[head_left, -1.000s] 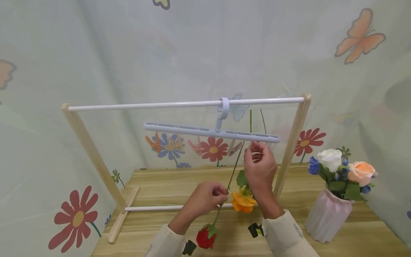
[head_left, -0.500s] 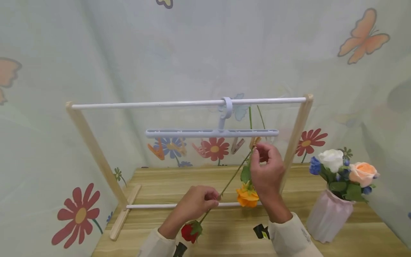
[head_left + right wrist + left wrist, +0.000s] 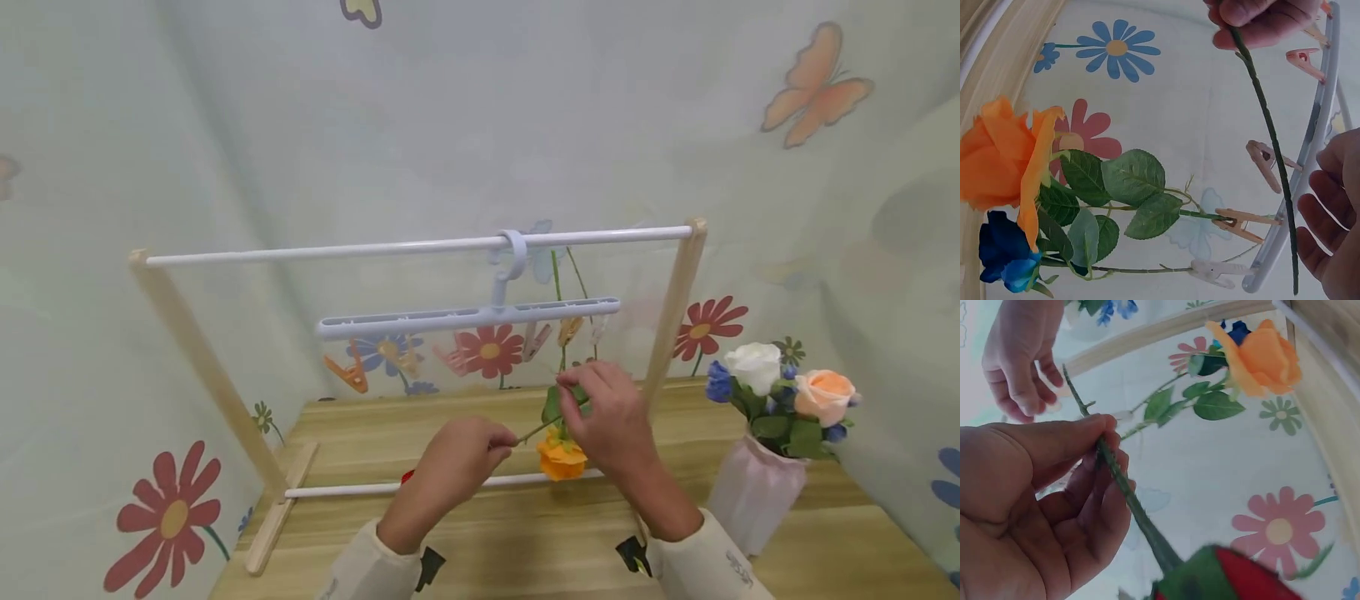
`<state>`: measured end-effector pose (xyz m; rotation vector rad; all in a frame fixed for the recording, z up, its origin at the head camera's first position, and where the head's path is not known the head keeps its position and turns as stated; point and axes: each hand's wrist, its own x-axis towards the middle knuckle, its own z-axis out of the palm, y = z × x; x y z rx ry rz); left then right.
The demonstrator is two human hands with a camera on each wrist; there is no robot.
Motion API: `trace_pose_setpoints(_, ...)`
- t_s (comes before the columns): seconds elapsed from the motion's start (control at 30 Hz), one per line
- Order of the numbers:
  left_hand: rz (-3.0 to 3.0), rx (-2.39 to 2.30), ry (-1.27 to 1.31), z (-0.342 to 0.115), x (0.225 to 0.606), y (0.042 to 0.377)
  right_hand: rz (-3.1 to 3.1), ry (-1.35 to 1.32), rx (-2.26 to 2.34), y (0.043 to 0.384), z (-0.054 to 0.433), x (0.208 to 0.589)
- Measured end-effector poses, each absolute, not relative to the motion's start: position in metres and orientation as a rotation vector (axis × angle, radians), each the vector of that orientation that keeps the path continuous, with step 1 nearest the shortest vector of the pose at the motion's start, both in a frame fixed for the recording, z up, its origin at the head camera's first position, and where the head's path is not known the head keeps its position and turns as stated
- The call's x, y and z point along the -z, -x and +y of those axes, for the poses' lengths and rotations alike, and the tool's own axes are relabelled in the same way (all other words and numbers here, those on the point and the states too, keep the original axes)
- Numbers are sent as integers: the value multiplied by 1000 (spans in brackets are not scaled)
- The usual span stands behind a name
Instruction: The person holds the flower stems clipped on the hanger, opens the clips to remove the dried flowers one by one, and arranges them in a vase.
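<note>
Pinching the red rose (image 3: 1254,575) by its stem, the left hand (image 3: 457,458) holds it below the hanger (image 3: 420,322), the stem reaching toward the right hand (image 3: 611,417). That hand's grip is loosely spread beside the stem's free end. An orange rose (image 3: 562,460) and a blue flower (image 3: 1004,250) hang head down from pegs (image 3: 1250,216).
</note>
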<state>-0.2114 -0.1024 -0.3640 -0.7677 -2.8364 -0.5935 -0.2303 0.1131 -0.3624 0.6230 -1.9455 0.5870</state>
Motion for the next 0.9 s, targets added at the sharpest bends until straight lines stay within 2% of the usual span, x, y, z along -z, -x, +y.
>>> trace_pose_setpoints(0.23,-2786,403,727,-94,347,204,-2032,-756,-500,226,111,366)
trace_pose_setpoints(0.47,-2750,293,630,-97,347,197,-2087,-957,-422,223,96,376)
trace_pose_setpoints(0.9,-2639,286,609,-91,350,197,-2126,-951,-345,220,93,378)
